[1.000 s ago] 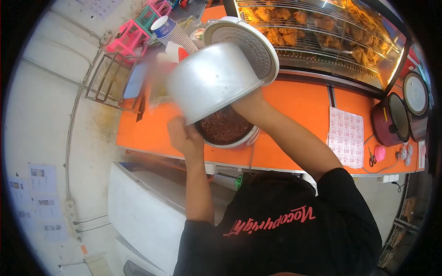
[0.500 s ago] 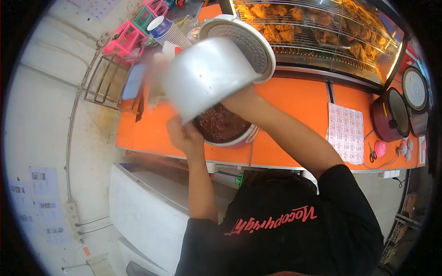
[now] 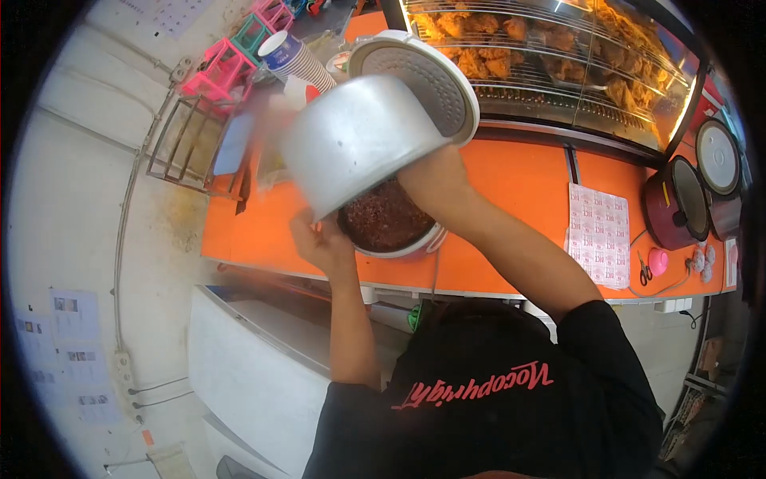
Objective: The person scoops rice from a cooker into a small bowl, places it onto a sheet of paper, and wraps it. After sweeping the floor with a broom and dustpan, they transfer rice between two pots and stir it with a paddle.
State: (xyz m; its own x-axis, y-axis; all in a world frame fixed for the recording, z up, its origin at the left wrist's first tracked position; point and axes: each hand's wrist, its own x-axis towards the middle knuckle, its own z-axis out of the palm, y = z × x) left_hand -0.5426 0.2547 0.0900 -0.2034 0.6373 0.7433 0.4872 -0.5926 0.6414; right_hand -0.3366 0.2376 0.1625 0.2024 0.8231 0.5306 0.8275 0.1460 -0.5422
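Note:
A silver metal cooking pot [image 3: 363,136] is tipped nearly upside down above a rice cooker [image 3: 435,239] that holds dark reddish-brown rice [image 3: 387,215]. My left hand [image 3: 323,242] grips the pot's lower left rim, its fingers partly hidden. At the opposite side of the rim, my right hand [image 3: 437,182] is closed on the edge, with the fingers out of sight under the pot. Behind the pot, the cooker's round lid [image 3: 427,80] stands raised, its dimpled inner face showing. Whether anything is left inside the pot is hidden.
A lit glass warmer [image 3: 527,56] with fried chicken stands at the back. Stacked paper cups [image 3: 295,60] and pink baskets [image 3: 215,72] are at the back left. Printed paper [image 3: 598,235], scissors [image 3: 645,267] and another open cooker [image 3: 674,203] lie to the right on the orange counter [image 3: 511,207].
The pot has shifted slightly downward, still tilted over the cooker. My right hand and forearm have moved a little right and down; both hands keep their hold.

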